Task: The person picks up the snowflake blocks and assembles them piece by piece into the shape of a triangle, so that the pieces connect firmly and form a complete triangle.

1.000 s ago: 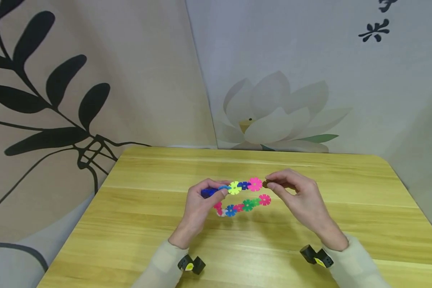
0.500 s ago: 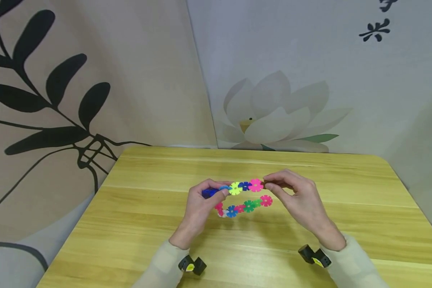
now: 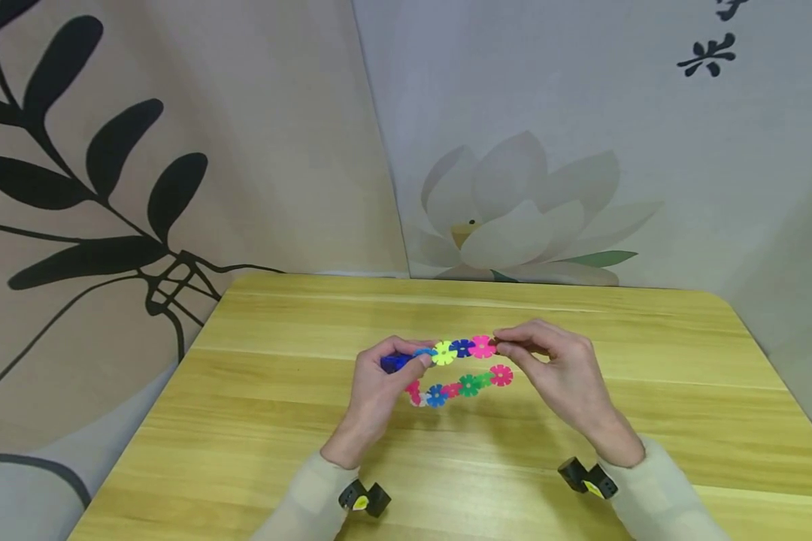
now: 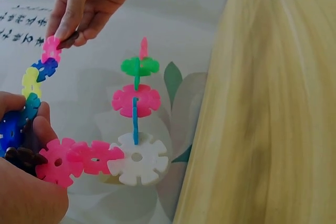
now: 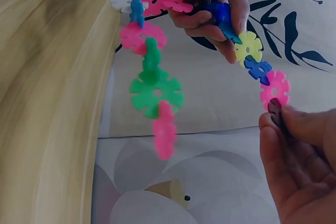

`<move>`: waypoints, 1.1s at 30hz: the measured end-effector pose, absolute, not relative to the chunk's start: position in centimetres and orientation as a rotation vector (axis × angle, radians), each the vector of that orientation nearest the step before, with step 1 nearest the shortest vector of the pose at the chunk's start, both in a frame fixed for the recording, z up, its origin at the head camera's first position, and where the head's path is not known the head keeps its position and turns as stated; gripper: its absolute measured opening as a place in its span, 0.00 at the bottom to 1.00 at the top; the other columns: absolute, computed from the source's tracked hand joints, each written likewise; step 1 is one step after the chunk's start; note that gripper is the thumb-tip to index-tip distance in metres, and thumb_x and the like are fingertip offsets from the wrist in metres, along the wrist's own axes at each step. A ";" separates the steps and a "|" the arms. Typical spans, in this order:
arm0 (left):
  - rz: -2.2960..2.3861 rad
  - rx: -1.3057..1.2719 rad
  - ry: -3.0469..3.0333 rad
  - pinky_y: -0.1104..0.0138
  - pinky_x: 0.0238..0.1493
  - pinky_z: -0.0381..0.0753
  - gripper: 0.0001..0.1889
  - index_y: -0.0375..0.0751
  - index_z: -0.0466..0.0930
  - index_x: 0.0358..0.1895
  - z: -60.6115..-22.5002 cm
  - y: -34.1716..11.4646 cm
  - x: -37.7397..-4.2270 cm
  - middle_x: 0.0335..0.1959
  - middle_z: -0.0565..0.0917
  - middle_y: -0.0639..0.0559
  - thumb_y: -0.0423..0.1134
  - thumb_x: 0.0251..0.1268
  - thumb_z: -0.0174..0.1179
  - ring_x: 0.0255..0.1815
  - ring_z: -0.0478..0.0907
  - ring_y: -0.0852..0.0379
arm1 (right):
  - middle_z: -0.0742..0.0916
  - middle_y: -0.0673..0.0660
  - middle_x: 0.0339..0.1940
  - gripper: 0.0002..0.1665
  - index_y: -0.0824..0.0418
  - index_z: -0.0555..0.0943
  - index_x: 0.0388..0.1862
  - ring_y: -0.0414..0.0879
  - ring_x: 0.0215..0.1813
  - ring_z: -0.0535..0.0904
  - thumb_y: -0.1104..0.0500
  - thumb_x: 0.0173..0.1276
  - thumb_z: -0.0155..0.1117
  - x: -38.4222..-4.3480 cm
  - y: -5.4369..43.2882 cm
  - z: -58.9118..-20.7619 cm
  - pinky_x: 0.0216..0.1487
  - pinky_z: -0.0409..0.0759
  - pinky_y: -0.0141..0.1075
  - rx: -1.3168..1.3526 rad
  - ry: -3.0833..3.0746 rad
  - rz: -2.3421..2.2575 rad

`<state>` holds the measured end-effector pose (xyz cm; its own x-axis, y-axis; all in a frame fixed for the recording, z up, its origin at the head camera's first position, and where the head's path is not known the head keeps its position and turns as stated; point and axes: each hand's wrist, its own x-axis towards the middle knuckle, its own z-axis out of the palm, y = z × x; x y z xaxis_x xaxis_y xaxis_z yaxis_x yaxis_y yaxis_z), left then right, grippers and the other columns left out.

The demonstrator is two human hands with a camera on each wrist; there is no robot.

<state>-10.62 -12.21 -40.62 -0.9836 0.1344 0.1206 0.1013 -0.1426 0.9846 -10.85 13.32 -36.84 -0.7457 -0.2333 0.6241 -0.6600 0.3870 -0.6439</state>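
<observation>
A bent chain of interlocking plastic snowflake discs hangs above the table, held between both hands. My left hand point(image 3: 379, 379) grips its middle, around dark blue and brown discs point(image 4: 23, 158) that the fingers partly cover. From there one arm runs right through a yellow disc point(image 3: 444, 353), a blue one point(image 5: 258, 68) and a pink disc point(image 5: 275, 88). At that end my right hand point(image 3: 562, 361) pinches a brown disc point(image 5: 277, 114) against the pink one's edge. The other arm, with a white disc point(image 4: 137, 158) at its bend and a green disc point(image 5: 157, 93), ends free in a pink disc point(image 3: 501, 376).
Below the hands lies a wooden table point(image 3: 243, 421) with pale grain. Behind its far edge stands a wall covering point(image 3: 298, 135) printed with dark leaves and a lotus. Each wrist carries a small black camera point(image 3: 365, 499).
The brown disc in my right hand has moved left, from slightly apart to right at the pink disc's edge. The left hand keeps its grip and has barely shifted.
</observation>
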 end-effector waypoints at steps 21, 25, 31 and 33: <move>2.517 -0.012 1.645 0.74 0.27 0.76 0.02 0.39 0.83 0.42 -42.1 -11.3 -10.7 0.46 0.87 0.45 0.33 0.72 0.64 0.34 0.79 0.57 | 0.89 0.53 0.52 0.20 0.61 0.81 0.65 0.40 0.52 0.85 0.59 0.77 0.65 -10.8 14.9 -36.8 0.56 0.79 0.23 0.551 -2.489 1.407; 2.552 -0.070 1.590 0.74 0.28 0.77 0.02 0.39 0.83 0.42 -42.2 -11.2 -10.9 0.41 0.86 0.46 0.32 0.71 0.63 0.35 0.78 0.57 | 0.90 0.53 0.52 0.16 0.62 0.83 0.61 0.37 0.52 0.85 0.59 0.79 0.63 -10.7 15.4 -37.5 0.56 0.77 0.21 0.501 -2.490 1.406; 2.597 -0.117 1.523 0.75 0.30 0.79 0.03 0.38 0.82 0.43 -42.4 -11.1 -11.1 0.39 0.85 0.47 0.33 0.71 0.65 0.34 0.78 0.58 | 0.86 0.53 0.60 0.18 0.61 0.81 0.63 0.43 0.57 0.83 0.56 0.79 0.63 -10.6 15.8 -39.4 0.58 0.75 0.21 0.483 -2.536 1.403; 2.606 -0.128 1.506 0.75 0.31 0.79 0.03 0.39 0.82 0.43 -42.4 -11.1 -11.1 0.39 0.85 0.47 0.33 0.71 0.64 0.34 0.78 0.58 | 0.84 0.55 0.64 0.22 0.62 0.78 0.67 0.48 0.62 0.81 0.56 0.78 0.64 -10.6 15.7 -40.1 0.61 0.74 0.21 0.493 -2.550 1.431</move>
<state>-11.11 -11.10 -42.39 -0.9880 0.0694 -0.1377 -0.1540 -0.4940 0.8557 -10.60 15.71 -40.06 -0.9296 -0.1991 0.3101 -0.3684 0.4831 -0.7943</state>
